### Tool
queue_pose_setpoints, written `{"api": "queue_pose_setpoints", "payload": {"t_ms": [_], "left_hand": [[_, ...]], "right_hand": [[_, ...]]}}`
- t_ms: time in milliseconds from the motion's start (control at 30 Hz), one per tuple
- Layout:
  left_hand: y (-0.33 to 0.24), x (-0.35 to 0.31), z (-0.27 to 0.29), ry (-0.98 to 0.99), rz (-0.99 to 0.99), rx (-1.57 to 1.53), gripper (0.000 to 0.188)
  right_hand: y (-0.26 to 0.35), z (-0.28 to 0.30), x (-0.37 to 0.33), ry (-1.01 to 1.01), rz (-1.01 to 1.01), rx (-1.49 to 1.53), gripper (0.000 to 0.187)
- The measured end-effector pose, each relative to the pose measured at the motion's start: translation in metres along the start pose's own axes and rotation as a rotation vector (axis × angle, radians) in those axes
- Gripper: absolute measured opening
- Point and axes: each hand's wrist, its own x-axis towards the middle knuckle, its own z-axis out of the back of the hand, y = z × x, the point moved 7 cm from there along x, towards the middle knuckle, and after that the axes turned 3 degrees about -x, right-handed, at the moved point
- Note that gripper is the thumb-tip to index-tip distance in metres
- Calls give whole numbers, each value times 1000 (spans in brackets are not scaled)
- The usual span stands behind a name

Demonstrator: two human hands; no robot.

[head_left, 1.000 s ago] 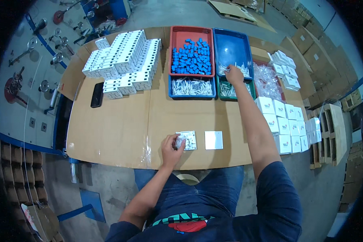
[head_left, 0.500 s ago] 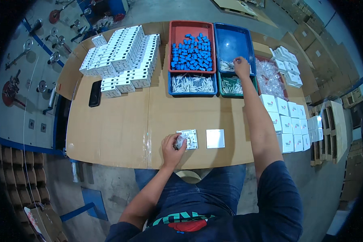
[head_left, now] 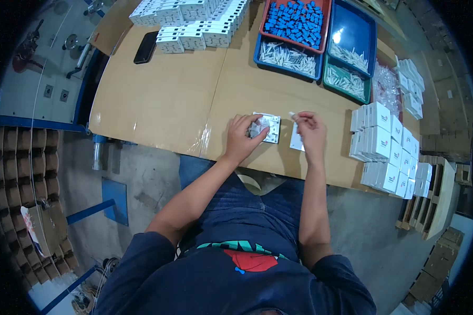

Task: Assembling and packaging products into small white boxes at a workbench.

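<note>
My left hand [head_left: 242, 139] is curled round a small clear plastic bag [head_left: 256, 127], fingers closed on it. The bag rests at the left side of a white square plate-like fitting [head_left: 273, 129], whose upper face has small cut-outs. To the right, my right hand [head_left: 312, 135] pinches a small whitish piece [head_left: 292, 114] between thumb and fingertips; its exact kind is too small to make out. Beneath that hand lies a flat white square plate [head_left: 296, 140], partly covered by the fingers.
Beyond my hands stand a red tray [head_left: 326, 26] of blue plastic parts, a blue tray [head_left: 257, 55] and a green tray [head_left: 370, 94] of small pale pieces, and a larger blue tray [head_left: 373, 39]. White boxes [head_left: 386, 149] stack at right; white units [head_left: 215, 37] and a black phone [head_left: 145, 48] lie far left.
My right hand has come back from the larger blue tray to the white plate, bringing a small whitish piece. My left hand stays at the fitting with the bag. The view has tilted down.
</note>
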Motion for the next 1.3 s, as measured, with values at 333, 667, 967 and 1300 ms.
{"api": "queue_pose_setpoints", "payload": {"t_ms": [333, 667, 967, 1300], "left_hand": [[-25, -9, 10, -25, -172, 37, 37], [-26, -22, 6, 39, -292, 55, 45], [-30, -27, 7, 34, -375, 42, 46], [-46, -57, -6, 93, -450, 45, 44]], "right_hand": [[12, -52, -44, 134, 182, -149, 12], [18, -55, -63, 69, 296, -319, 12], [24, -52, -78, 167, 463, -448, 16], [0, -27, -98, 235, 300, -433, 14]]}}
